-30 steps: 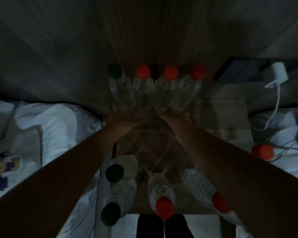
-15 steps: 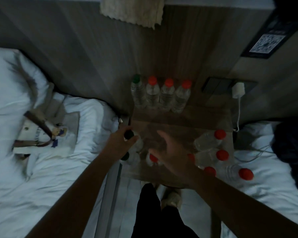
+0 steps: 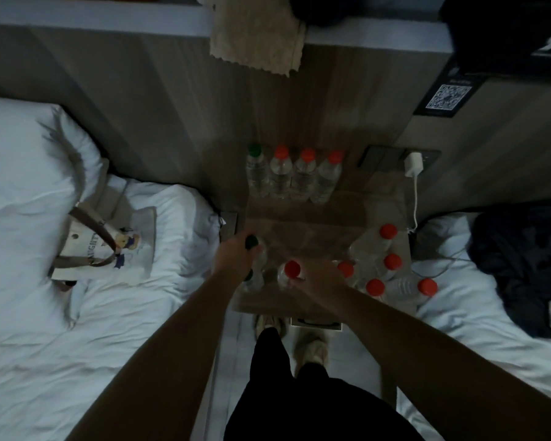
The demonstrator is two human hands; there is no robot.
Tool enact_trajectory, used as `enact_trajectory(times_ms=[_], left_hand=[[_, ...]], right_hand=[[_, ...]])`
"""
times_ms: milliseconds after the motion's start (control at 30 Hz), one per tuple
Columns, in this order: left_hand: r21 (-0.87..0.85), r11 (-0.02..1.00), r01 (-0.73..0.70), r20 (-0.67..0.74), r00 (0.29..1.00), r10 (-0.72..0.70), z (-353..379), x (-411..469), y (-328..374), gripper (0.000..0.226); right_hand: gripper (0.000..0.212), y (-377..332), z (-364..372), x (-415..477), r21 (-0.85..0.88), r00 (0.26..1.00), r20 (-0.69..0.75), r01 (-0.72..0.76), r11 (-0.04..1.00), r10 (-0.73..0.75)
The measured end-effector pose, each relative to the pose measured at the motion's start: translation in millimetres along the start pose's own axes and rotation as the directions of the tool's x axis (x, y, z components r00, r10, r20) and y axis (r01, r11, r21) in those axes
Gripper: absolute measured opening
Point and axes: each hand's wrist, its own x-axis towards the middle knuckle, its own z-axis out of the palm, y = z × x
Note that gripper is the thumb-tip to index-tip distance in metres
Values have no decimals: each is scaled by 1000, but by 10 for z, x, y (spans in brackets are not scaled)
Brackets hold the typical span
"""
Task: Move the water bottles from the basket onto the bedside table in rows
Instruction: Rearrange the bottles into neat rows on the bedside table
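**Back row set, hands drop to the next bottles**

Four bottles [image 3: 295, 178] stand in a row at the bedside table [image 3: 357, 211]'s back edge. Having left that row a second ago, the left hand [image 3: 233, 257] now clasps a dark-capped bottle [image 3: 252, 241]; the right hand [image 3: 315, 278] closes on a red-capped bottle [image 3: 291, 270]. A second row looks next.

Both forearms are bare, with no sleeve visible up to the edge of the picture. No watch, ring or bracelet shows on the left hand [image 3: 233, 257] or the right hand [image 3: 318, 281]. The person wears black trousers [image 3: 280, 386] and pale, cream-coloured shoes [image 3: 310, 348] with thick soles.
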Motion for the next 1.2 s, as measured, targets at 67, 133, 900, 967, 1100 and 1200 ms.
enact_trajectory(times_ms=[67, 133, 900, 967, 1100, 1200], left_hand=[[32, 999, -19, 20, 1000, 18, -31, 9, -35, 49], [85, 994, -62, 41, 997, 59, -59, 35, -71, 48], [124, 981, -148, 73, 988, 139, -442, 651, -46, 28], [107, 983, -146, 55, 988, 141, -467, 735, 10, 28], [74, 985, -157, -3, 987, 158, -535, 897, 77, 25], [8, 990, -144, -30, 989, 144, -553, 1057, 82, 23]], right_hand=[[45, -38, -18, 11, -51, 1000, -1, -12, 999, 12], [46, -87, -32, 29, -111, 999, 17, -26, 993, 28], [26, -364, -345, 502, -2, 966, -140, -218, 976, 216], [23, -420, -432, 610, 19, 958, -159, -237, 971, 237], [18, -474, -588, 904, 122, 932, -215, -271, 955, 292], [14, -495, -709, 1128, 126, 918, -265, -272, 954, 296]])
